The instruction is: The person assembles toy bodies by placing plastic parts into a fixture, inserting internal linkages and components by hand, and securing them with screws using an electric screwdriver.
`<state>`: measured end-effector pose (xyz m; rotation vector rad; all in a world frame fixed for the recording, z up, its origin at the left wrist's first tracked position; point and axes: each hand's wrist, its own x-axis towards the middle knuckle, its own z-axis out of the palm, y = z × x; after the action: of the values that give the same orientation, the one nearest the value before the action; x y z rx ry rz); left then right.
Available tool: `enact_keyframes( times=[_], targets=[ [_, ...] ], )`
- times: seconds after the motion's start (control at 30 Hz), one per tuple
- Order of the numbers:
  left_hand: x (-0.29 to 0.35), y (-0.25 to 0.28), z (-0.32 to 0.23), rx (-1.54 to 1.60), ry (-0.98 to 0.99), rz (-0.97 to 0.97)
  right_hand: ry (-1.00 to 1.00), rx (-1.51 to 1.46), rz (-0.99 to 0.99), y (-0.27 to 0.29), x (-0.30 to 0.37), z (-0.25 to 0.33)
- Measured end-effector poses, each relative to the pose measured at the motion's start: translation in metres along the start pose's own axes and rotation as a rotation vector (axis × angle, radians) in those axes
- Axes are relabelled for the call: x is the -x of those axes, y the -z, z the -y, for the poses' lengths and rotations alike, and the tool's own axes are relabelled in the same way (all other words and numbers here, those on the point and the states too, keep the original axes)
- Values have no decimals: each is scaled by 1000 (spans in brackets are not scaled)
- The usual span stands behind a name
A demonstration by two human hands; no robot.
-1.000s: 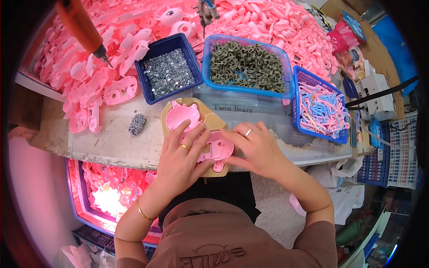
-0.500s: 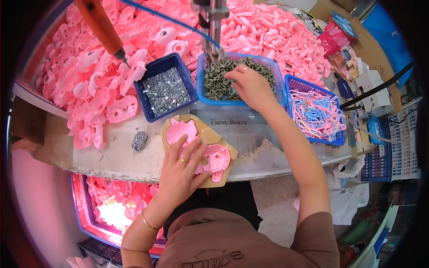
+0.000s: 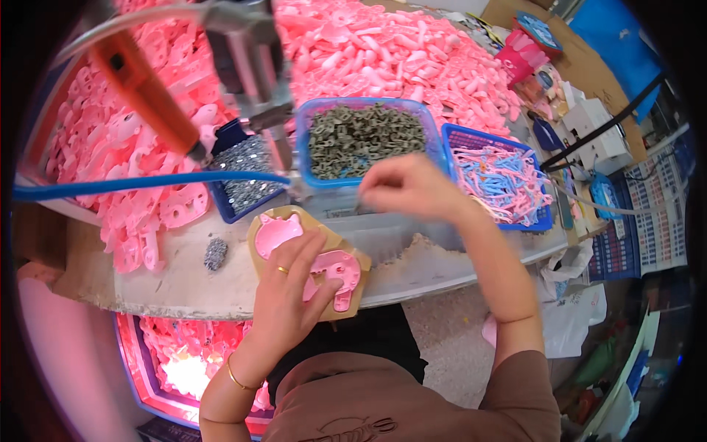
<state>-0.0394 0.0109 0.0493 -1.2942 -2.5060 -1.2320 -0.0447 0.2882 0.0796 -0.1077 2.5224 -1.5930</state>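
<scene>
My left hand (image 3: 289,283) lies with its fingers stretched out over a pink plastic toy shell (image 3: 346,267), which sits in a tan holder block (image 3: 361,300). Another pink cup-shaped piece with ears (image 3: 276,234) fills the block's upper recess. In front of the blue basket (image 3: 434,140) of small grey-green clips (image 3: 361,136), my right hand (image 3: 405,184) is blurred, its fingers pinched together. A small dark piece shows at those fingertips, seemingly one of the clips.
An orange electric screwdriver (image 3: 140,96) and a metal tool head (image 3: 254,74) with a blue hose (image 3: 147,183) hang over the table. Screws fill a navy tray (image 3: 228,214); a small screw pile (image 3: 215,254) lies nearer. Pink parts heap behind, and a blue basket (image 3: 543,219) holds pink and blue pieces.
My right hand has come out of the clip basket toward me, with fingers pinched. The view has shifted, and the tool head appears larger and further left. My left hand stays on the shell.
</scene>
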Motion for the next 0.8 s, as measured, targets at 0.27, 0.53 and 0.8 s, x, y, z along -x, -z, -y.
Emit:
enact_keyframes(
  times=[0.27, 0.53, 0.8],
  targets=[
    [-7, -17, -4, 98, -24, -20, 23, -11, 14, -33, 53, 28],
    [2, -7, -4, 642, 427, -36, -278, 1032, -783, 130, 118, -128],
    [7, -8, 8, 691, 481, -45, -114, 1057, -556, 137, 122, -137]
  ],
)
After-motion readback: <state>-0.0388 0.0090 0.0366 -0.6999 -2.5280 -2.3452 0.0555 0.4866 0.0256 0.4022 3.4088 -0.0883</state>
